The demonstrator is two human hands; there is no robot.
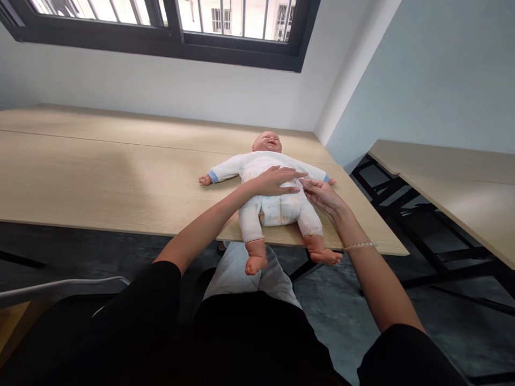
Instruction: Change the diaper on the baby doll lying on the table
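1. Nearest the camera, the person's black sleeves are filling the bottom of the view, with grey trousers showing between the arms just below the near edge of the worktop
2. A light grey chair edge is showing at the near left, below the worktop
3. The baby doll is lying on its back near the right end of the worktop, its bare feet hanging over the near edge and its head pointing to the far side
4. The doll is wearing a white top with blue cuffs and a diaper, and its arms are spreading out to left and right
5. The right hand, with a beaded bracelet on its wrist, is touching the doll's right side at the waist, fingers loosely curled; whether its grip is pinching the cloth, I cannot tell
6. The left hand is lying flat and open across the doll's belly, palm down, gripping nothing, its fingertips reaching towards the right hand
7. To the right, a second wooden table is standing apart across a gap, with black frames under it
8. Farthest off, a white wall is rising behind the worktop, and a dark-framed window is running along the top
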